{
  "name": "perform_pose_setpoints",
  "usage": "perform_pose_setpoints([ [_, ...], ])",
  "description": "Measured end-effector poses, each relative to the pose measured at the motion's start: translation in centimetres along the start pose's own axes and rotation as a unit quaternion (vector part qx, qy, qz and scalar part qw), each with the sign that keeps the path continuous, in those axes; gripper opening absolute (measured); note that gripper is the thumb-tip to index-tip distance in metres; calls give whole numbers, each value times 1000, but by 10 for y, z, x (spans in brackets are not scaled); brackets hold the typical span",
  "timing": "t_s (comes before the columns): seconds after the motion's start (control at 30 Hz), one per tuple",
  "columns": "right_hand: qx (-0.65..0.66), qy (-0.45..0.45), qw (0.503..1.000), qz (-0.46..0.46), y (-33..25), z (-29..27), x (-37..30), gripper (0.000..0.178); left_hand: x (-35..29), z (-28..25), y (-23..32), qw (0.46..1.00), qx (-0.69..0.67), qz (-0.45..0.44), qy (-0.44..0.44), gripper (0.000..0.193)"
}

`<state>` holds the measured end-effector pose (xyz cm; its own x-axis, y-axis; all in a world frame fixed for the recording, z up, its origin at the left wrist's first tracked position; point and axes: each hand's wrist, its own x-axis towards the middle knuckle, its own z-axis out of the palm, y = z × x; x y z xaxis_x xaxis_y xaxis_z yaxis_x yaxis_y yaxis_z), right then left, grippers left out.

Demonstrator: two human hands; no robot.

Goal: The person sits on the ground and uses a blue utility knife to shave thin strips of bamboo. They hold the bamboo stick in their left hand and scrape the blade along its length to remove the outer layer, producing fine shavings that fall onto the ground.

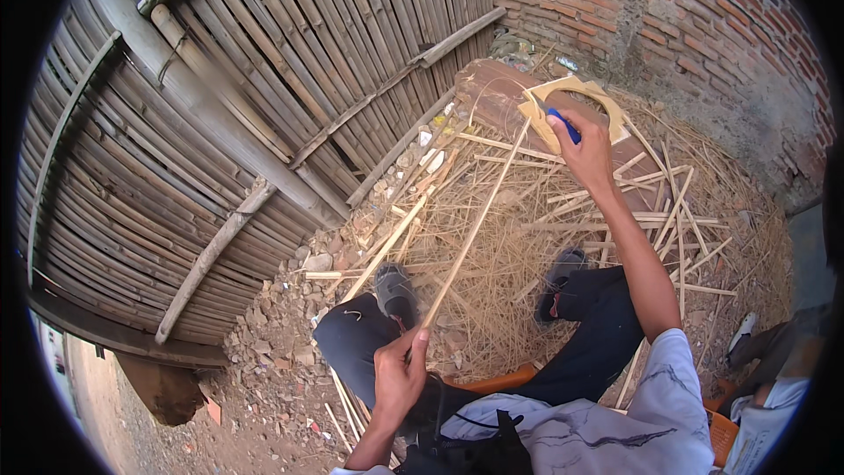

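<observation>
My left hand (400, 376) is closed round the near end of a long, thin bamboo strip (479, 222), in front of my lap. The strip slants up and away to the far right, its far end beside a knife. My right hand (587, 148) grips that knife by its blue handle (563, 125); the blade points away to the left. Under and beyond the right hand lies a pale, jagged-edged piece of board (608, 104) with a rounded opening. It rests on a reddish-brown block (492, 92). Whether the blade touches the strip, I cannot tell.
Fine shavings (492, 273) and several cut bamboo strips (681, 211) cover the ground around my shoes. A bamboo-slat wall (290, 53) stands at the left, a brick wall (703, 26) at the far right. Another person's leg (758, 343) shows at the right edge.
</observation>
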<state>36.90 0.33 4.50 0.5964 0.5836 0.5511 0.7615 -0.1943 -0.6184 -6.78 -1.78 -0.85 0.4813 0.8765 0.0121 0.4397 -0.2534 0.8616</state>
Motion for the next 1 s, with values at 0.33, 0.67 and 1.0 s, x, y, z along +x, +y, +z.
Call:
perform_pose_setpoints([
  [0.33, -23, -1, 999, 29, 7, -16, -4, 42, 10, -12, -24, 999, -8, -36, -1, 40],
  [0.67, 123, -198, 938, -257, -76, 22, -120, 33, 39, 12, 11, 991, -132, 2, -32, 41],
  [1.0, 159, -199, 915, -313, -89, 27, -147, 32, 43, 15, 26, 982, -183, 15, -37, 37],
])
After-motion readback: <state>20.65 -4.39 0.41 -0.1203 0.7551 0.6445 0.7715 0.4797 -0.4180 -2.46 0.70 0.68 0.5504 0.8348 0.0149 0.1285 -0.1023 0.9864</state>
